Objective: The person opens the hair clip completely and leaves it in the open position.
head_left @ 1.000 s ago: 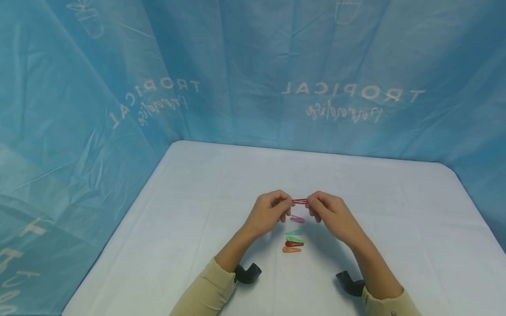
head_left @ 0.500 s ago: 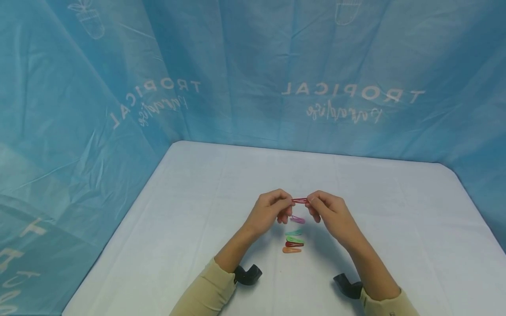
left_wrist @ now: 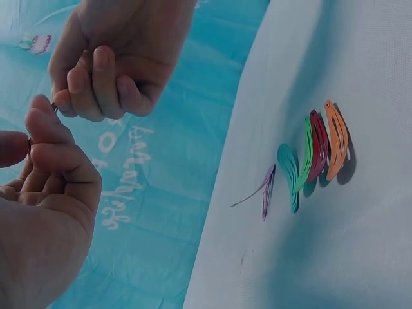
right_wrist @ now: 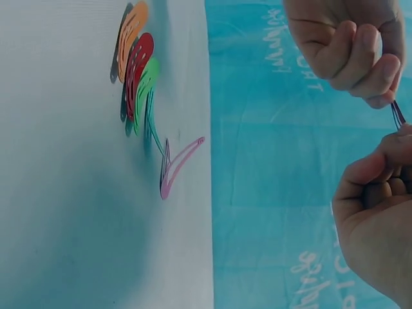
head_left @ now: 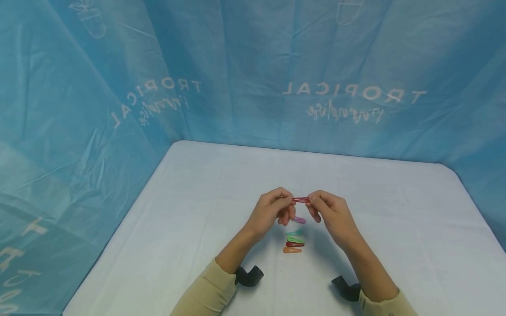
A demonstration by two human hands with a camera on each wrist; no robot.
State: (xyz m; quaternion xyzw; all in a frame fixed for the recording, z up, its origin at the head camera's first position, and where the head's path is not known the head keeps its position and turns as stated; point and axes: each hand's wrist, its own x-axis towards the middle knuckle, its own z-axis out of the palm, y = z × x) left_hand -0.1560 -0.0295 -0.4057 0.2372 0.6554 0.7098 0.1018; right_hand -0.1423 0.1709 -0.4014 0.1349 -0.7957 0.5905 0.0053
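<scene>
Two hands share the red clip (head_left: 301, 199), one at each end, so neither is nearer: it sits directly between their fingers, with its long axis running left to right in the head view, roughly level. The left hand (head_left: 270, 210) pinches its left end between thumb and index finger, while the right hand (head_left: 330, 215) pinches the right end the same way; the middle stretch, showing as thin strands, is bare. Whether the clip is snapped or sprung, I cannot tell. It is held in the air above the surface (head_left: 197, 197), beyond a row of clips that lie much the same way across. Of these, the pink clip (head_left: 300, 220) is nearest the hands, partly covered by the left hand's lower fingers in the head view; the wrist views show its parts spread in a V. Closer to the person come the teal clip (head_left: 294, 233), green clip (head_left: 295, 240), dark red clip (head_left: 295, 244) and orange clip (head_left: 292, 250), packed side by side. The forearms slant inward from the lower corners, wrists raised, knuckles outward, with the remaining fingers of both hands curled loosely beneath.
</scene>
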